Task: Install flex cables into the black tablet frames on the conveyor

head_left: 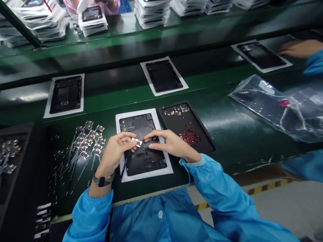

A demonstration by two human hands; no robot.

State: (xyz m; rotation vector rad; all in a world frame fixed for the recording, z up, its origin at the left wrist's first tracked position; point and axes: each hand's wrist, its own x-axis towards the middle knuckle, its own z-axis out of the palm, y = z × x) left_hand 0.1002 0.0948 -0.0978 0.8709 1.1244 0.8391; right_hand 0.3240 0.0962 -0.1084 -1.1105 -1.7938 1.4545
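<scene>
Pinched between the thumb and fingers of my left hand (121,145) is a small circuit board (137,142) with shiny metal parts. It hangs over a black tablet housing (143,163), which lies flat on a white sheet (148,175) in front of me. My right hand (168,143) hovers beside the board, thumb and fingers apart, with nothing visible in it. To the left of the housing lies a pile of similar circuit boards (88,139) with dark strip-like cables. A dark thin cable (123,169) rests along the housing's left edge.
A black tray (202,134) at right holds a heap of red wires (190,135) and several small boards. Further housings (66,94) (164,75) lie on sheets behind. A clear plastic bag (272,104) is at right, near a co-worker's hand (300,48). Stacks (151,13) line the shelf.
</scene>
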